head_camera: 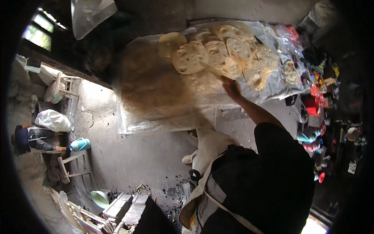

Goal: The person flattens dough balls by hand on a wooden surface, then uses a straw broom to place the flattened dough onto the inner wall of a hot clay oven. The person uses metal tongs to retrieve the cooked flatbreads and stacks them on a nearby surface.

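Note:
My right hand (pixel 232 88) reaches over the near edge of a spread of round flatbreads (pixel 191 57). Its fingers look curled beside a blurred pale strip, and I cannot tell whether they grip it. The breads, browned in spots, overlap on a clear plastic sheet (pixel 152 127) laid over a table or platform. To the left, a wide brown area (pixel 155 84) is too blurred to identify. One smaller flatbread (pixel 290 73) lies apart at the right end. My left hand is out of view.
Past the right end are mixed packages and a red box (pixel 311 105). A seated person (pixel 42 140) is at far left, near a teal thermos flask (pixel 80 144) and a wooden stool (pixel 73 166). A green basin (pixel 100 199) stands beside concrete blocks (pixel 118 206). Dark bits litter the floor.

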